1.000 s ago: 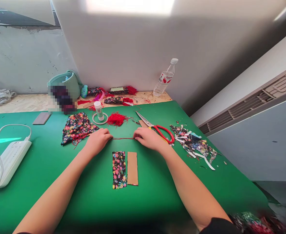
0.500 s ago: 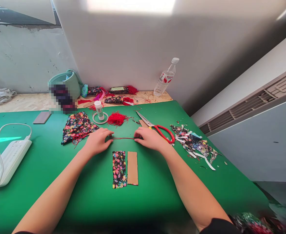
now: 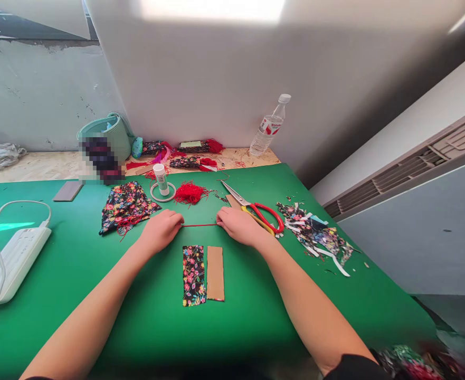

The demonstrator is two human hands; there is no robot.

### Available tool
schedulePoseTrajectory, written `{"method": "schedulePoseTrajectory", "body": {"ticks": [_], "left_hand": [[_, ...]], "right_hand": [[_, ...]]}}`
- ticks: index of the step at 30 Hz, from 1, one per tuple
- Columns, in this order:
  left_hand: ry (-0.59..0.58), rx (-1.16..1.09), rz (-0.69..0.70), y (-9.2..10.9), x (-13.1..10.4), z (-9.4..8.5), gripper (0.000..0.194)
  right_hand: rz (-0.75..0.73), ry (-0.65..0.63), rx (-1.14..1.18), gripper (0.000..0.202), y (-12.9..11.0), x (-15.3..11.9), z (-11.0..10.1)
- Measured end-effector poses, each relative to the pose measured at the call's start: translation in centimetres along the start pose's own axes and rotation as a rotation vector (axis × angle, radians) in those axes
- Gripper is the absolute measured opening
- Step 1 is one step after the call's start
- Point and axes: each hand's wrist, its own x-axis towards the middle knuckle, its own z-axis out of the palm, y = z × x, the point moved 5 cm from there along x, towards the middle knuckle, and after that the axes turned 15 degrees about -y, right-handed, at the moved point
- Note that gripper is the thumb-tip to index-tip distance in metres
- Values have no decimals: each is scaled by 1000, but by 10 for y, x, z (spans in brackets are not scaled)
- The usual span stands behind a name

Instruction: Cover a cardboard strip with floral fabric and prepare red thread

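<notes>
A thin red cord runs straight and level between my two hands. Its left end is pinched in the closed fingers of my left hand, and my right hand pinches the other end. Nearer to me, a floral black fabric strip and a brown cardboard strip lie side by side on the green table. Red-and-yellow-handled scissors lie beyond my right hand, partly over a piece of cardboard. Folded floral fabric with red threads on it is just beyond my left hand.
Behind the hands are a red thread pile and a glue stick by a white ring. Fabric scraps spread at right. A power strip is at left, a bottle and a green basket at the back.
The fingers of both hands have closed in around the ends of the red cord, which now looks straighter and tauter. The strips and other objects have stayed in place.
</notes>
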Motion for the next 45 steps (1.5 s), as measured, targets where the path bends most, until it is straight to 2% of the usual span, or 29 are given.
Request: {"method": "schedulePoseTrajectory", "body": {"ticks": [6, 9, 14, 18, 22, 27, 31, 35, 38, 42, 45], "left_hand": [[-2, 23, 3, 6, -1, -4, 15], [6, 40, 16, 10, -2, -6, 12], [18, 78, 12, 12, -2, -6, 14], [12, 106, 14, 12, -1, -4, 14], [2, 115, 9, 13, 0, -4, 15], [-23, 112, -1, 13, 0, -5, 16], [-27, 119, -9, 12, -1, -5, 16], [-15, 130, -2, 13, -1, -5, 16], [-4, 117, 3, 12, -1, -4, 16], [56, 10, 18, 10, 0, -5, 16], [140, -186, 40, 12, 0, -10, 14]], "right_hand": [[15, -4, 43, 12, 1, -3, -2], [15, 44, 106, 10, 0, -4, -4], [90, 210, 78, 38, -3, 3, -4], [150, 255, -15, 54, -4, 17, -1], [206, 250, -38, 59, -1, 29, 1], [184, 262, -37, 56, 0, 28, 0], [147, 286, 67, 38, 4, 15, -2], [245, 300, 161, 17, 14, 8, -1], [330, 333, 205, 11, 20, 12, 0], [329, 328, 143, 8, 19, 25, 3], [318, 314, 55, 12, 17, 32, 6]]}}
